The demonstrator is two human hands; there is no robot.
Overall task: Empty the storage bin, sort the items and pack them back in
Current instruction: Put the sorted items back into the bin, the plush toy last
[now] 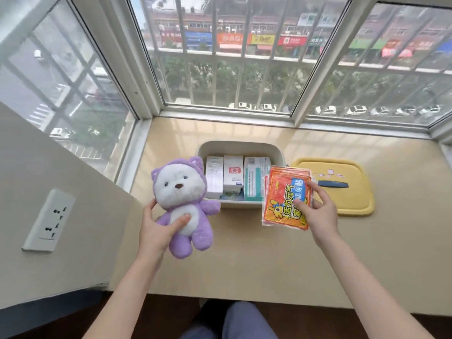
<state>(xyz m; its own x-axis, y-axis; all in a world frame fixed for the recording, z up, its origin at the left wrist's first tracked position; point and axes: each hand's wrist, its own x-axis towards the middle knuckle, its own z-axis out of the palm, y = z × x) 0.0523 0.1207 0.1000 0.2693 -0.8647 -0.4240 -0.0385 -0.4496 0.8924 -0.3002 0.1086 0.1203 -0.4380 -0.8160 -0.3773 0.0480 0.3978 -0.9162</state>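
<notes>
left grip (156, 228) raised over the surface (244, 260) toward its left edge, thumb and fingers curled round a soft purple-and-white plush bear (182, 199). right grip (318, 212) pinches a flat stack of glossy red-orange packets (283, 199), which covers the right rim of the white rounded bin (241, 143) mid-surface. cardboard boxes (233, 176) stand upright inside. yellow lid (352, 201) lies flat just right of the bin.

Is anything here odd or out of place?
Only the purple plush toy, held in the left hand, seems a misfit: the white bin holds medicine boxes, and the right hand holds red packets. The yellow lid lies flat beside the bin. Nothing looks spilled or broken.
</notes>
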